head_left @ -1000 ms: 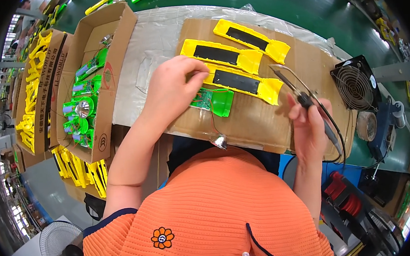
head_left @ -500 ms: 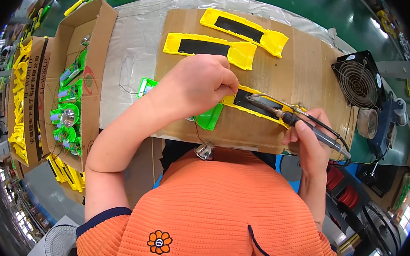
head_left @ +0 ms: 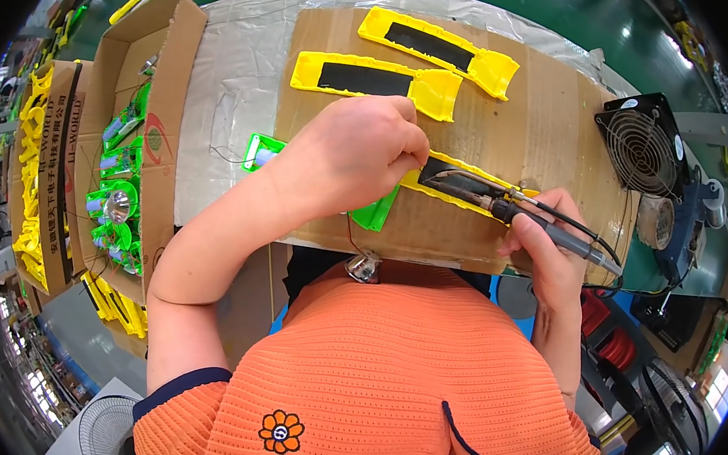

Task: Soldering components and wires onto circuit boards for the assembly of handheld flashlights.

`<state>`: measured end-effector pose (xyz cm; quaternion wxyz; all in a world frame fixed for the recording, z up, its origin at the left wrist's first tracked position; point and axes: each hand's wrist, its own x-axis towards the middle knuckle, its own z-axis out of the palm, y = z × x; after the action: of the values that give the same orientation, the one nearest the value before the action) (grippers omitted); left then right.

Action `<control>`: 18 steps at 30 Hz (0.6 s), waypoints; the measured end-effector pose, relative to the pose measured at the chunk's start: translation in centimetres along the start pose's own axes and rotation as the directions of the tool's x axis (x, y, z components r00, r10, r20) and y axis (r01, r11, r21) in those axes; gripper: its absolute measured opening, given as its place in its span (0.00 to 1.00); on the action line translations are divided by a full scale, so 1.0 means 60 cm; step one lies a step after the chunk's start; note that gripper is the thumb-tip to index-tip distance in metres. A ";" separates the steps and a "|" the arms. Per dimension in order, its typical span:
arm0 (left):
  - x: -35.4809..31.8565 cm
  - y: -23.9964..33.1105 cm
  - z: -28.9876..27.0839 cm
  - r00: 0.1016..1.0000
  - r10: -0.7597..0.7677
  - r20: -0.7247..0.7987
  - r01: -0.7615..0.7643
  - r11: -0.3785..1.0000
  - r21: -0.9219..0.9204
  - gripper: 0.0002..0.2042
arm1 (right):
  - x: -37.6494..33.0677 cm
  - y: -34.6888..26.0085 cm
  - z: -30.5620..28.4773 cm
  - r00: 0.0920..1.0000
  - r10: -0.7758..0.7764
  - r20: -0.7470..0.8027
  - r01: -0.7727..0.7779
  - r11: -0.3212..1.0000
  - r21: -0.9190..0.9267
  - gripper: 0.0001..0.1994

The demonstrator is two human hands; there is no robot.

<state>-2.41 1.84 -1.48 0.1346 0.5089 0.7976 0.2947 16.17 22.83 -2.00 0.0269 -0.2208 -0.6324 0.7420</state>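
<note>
My right hand point(head_left: 556, 251) grips a soldering iron point(head_left: 572, 245) with a thin metal tube and a black cable along it. Its tip points left, over the black strip of a yellow plastic shell point(head_left: 475, 207) on the cardboard. At that shell's left end is my left hand point(head_left: 366, 146), fingers pinched together; whatever they hold is hidden. Under the left forearm lies a green plastic housing point(head_left: 376, 213), partly covered. A wire leads from there to a silver reflector lamp point(head_left: 363, 268) at the table's near edge. Two more yellow shells point(head_left: 438, 98) point(head_left: 493, 72) lie farther back.
A carton point(head_left: 177, 80) of green lamp parts stands at the left, beside another carton point(head_left: 70, 165) of yellow pieces. Another green piece point(head_left: 255, 152) lies left of my forearm. At the right are a black fan point(head_left: 640, 150) and a blue device point(head_left: 685, 232) with a cable.
The soldering iron and my right hand have shifted slightly, the tip staying over the yellow shell. My left hand keeps its pinch, moving little. The whole view has shifted slightly.
</note>
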 end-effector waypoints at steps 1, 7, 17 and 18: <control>0.000 -0.001 0.000 1.000 0.003 -0.003 -0.003 1.000 0.003 0.03 | 0.001 0.000 0.002 1.000 -0.006 -0.004 0.006 1.000 -0.010 0.07; 0.000 0.001 0.000 1.000 -0.002 0.000 0.002 1.000 0.007 0.03 | 0.001 -0.004 0.003 0.999 0.027 -0.019 -0.028 0.999 -0.041 0.07; 0.001 0.003 -0.001 1.000 0.001 0.014 -0.001 0.999 0.051 0.03 | 0.001 -0.002 0.000 1.000 0.015 -0.026 -0.016 1.000 -0.023 0.07; 0.001 0.003 -0.001 1.000 0.000 0.013 -0.001 0.999 0.052 0.03 | 0.001 0.000 0.000 1.000 0.014 -0.025 -0.015 1.000 -0.023 0.07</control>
<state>-2.32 1.93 -1.31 0.1267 0.5143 0.8039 0.2705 16.11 22.83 -2.01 0.0270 -0.2349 -0.6388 0.7321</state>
